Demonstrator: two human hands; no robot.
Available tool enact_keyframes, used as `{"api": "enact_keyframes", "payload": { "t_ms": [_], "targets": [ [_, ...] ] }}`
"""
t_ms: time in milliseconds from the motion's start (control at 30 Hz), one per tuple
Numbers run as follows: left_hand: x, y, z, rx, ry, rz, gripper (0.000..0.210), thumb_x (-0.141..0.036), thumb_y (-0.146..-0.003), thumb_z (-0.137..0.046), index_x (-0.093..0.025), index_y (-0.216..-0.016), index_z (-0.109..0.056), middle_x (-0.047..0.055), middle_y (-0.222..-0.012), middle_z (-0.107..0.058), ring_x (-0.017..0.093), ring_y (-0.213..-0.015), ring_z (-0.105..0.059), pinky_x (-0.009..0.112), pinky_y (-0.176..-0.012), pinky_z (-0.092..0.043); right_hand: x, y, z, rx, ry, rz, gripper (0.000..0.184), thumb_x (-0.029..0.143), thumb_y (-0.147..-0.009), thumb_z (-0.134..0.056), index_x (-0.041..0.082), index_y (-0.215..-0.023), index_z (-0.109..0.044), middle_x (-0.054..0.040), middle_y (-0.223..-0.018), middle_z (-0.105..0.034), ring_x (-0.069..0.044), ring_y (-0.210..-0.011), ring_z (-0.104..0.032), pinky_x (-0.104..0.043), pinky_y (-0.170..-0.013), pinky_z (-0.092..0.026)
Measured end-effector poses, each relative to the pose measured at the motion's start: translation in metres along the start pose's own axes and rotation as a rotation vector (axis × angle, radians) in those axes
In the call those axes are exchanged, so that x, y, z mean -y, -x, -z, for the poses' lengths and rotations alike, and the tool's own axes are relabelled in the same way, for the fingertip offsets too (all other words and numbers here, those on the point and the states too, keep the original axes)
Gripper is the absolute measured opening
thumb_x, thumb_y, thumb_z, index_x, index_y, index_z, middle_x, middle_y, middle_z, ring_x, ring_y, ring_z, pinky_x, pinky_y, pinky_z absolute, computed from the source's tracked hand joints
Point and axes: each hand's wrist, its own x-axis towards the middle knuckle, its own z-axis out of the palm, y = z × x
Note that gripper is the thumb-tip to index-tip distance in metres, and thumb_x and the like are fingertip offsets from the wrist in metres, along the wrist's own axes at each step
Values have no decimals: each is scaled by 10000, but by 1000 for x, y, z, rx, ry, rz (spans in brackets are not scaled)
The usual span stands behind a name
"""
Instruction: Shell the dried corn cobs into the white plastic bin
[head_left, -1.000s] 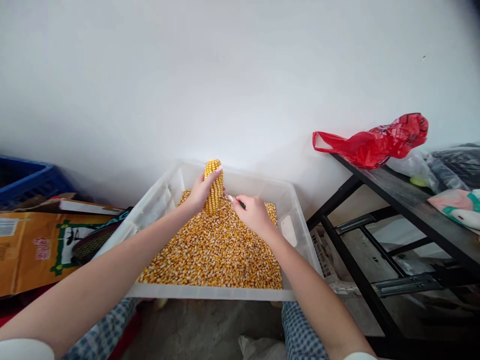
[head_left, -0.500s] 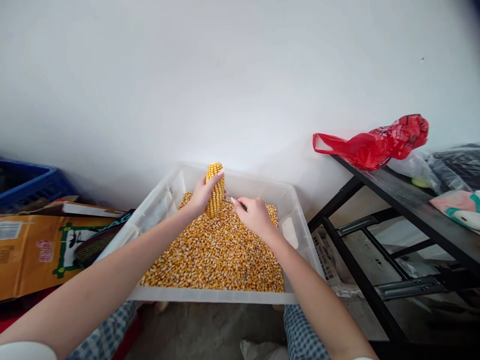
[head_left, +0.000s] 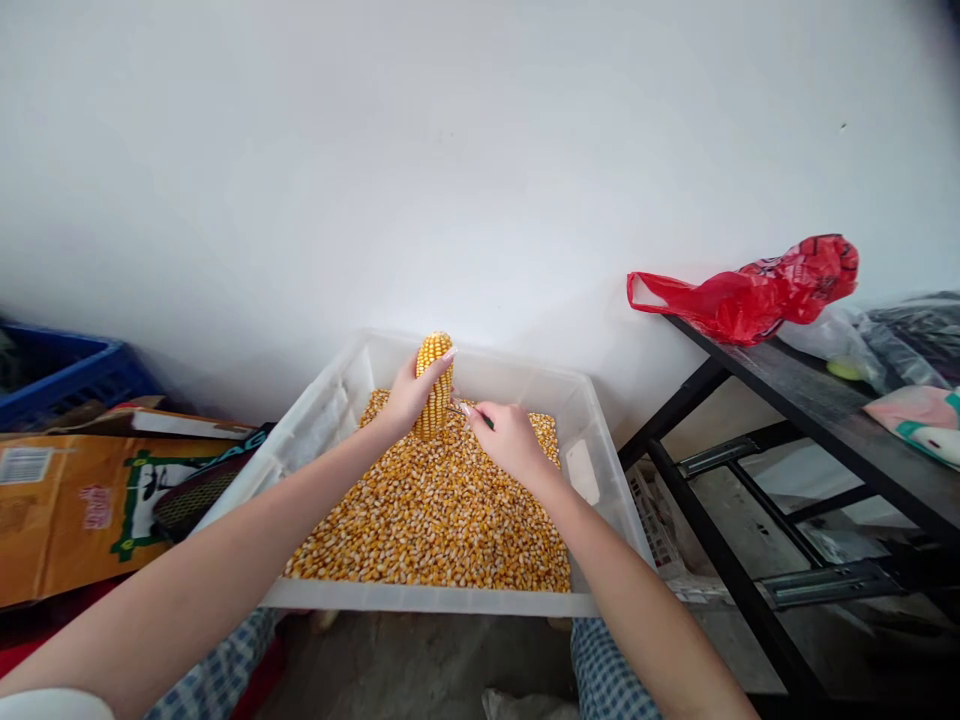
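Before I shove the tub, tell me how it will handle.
The tub will probably feel heavy, since a wide heap of kernels lies in it. They look loose, so they would likely slide if it tips.

Loose corn kernels (head_left: 450,520) in a translucent bin (head_left: 435,599), a red plastic bag (head_left: 742,305) on a black table (head_left: 814,388)
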Motion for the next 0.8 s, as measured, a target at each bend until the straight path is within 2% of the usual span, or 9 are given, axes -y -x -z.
{"api": "enact_keyframes", "payload": {
  "t_ms": [300, 467, 567, 700, 800],
  "targets": [
    [-2, 6, -4, -30, -78, -12, 459, -527, -681, -575, -179, -978, -528, 16, -696, -604, 163, -581, -581, 261, -546, -472, -2, 1, -8, 18, -126, -54, 333, 328, -860, -394, 154, -635, -568, 22, -507, -471, -84, -485, -380, -203, -487, -246],
    [-1, 7, -6, -79, -163, -52, 467, -526, -687, -571, -182, -1004, -557, 21, -755, -621, 172, -654, -582, 265, -609, -463, 1, 2, -11, -1, -83, -45, 335, 315, -859, -397, 157, -611, -557, 10, -515, -496, -89, -479, -397, -217, -502, -257],
    [-2, 6, -6, -105, -193, -86, 476, -520, -676, -588, -180, -1009, -570, 29, -809, -627, 183, -719, -582, 262, -636, -457, 2, 2, -9, -9, -152, -56, 278, 324, -852, -410, 167, -712, -592, 13, -547, -522, -88, -477, -407, -215, -503, -273],
    [-2, 2, -6, -41, -56, 34, 463, -551, -677, -573, -171, -941, -556, 26, -681, -601, 178, -608, -581, 262, -538, -461, 6, 1, 0, -38, -404, -160, 291, 426, -839, -411, 189, -941, -546, 49, -523, -473, -78, -413, -350, -201, -430, -262],
    [-2, 0, -5, 30, 96, 139, 444, -588, -694, -528, -174, -857, -526, 27, -608, -575, 174, -524, -570, 271, -474, -463, 13, 3, 5, -110, -552, -158, 310, 463, -853, -361, 191, -918, -497, 55, -523, -426, -78, -419, -362, -192, -423, -290]
  ]
}}
